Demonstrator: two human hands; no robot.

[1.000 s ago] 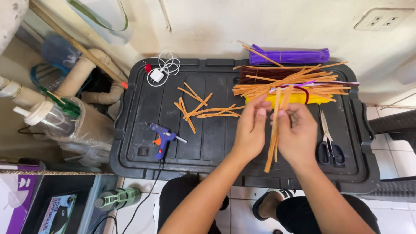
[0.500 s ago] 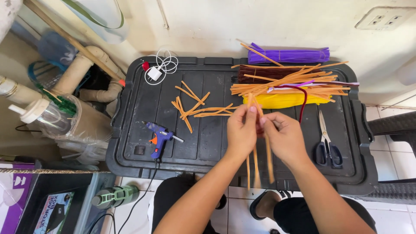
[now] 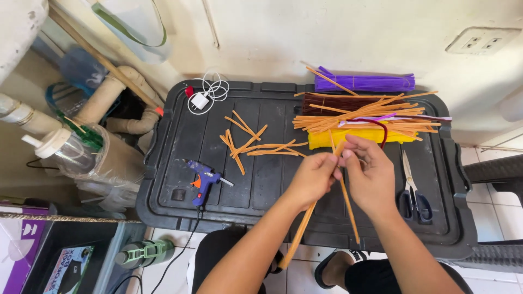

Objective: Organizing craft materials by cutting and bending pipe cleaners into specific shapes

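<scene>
My left hand (image 3: pixel 313 178) and my right hand (image 3: pixel 370 174) meet over a black plastic lid (image 3: pixel 174 136) and pinch the upper ends of two long orange pipe cleaners (image 3: pixel 348 209), which hang down toward me. Just beyond my fingers lies a loose heap of orange pipe cleaners (image 3: pixel 365 117) on top of a yellow bundle (image 3: pixel 327 140), a dark brown bundle (image 3: pixel 327 100) and a purple bundle (image 3: pixel 365 83). A dark red pipe cleaner (image 3: pixel 381 128) loops by my right hand.
Short orange pieces (image 3: pixel 250 144) lie scattered mid-lid. A blue glue gun (image 3: pixel 204 181) rests at the left, a white charger with cable (image 3: pixel 204 95) at the back, black scissors (image 3: pixel 411 193) at the right. Bottles and pipes (image 3: pixel 81 147) crowd the left side.
My hands have drawn the orange pipe cleaners out of the heap and toward me. The strands now hang lower and spread apart below my fingers.
</scene>
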